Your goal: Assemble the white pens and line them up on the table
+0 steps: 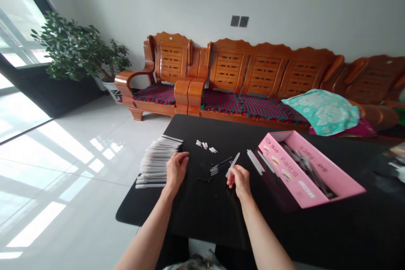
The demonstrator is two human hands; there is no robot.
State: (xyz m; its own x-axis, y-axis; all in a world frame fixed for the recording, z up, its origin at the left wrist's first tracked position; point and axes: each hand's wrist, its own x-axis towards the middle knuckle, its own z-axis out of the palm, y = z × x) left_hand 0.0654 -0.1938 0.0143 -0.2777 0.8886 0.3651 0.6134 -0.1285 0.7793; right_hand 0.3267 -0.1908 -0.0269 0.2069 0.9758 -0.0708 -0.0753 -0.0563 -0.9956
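Observation:
My right hand (239, 178) is closed around a slim whitish pen barrel (233, 163), which tilts up and away from the fingers. My left hand (176, 169) has its fingers drawn together beside a long row of pale translucent pens (155, 161) with dark tips. Whatever those fingers may pinch is too small to make out. Between the hands lie several thin pen refills (219, 169) with dark ends and some small black pieces (204, 180). Farther back are small white pieces (202, 144). Right of my right hand lie several loose white barrels (255, 162).
A pink box (280, 174) holding many dark slender pieces stands on the right of the black table (196, 215). Behind the table runs a wooden bench (229, 69) with patterned seat pads and a turquoise cloth (327, 112). A potted plant (79, 50) stands at left.

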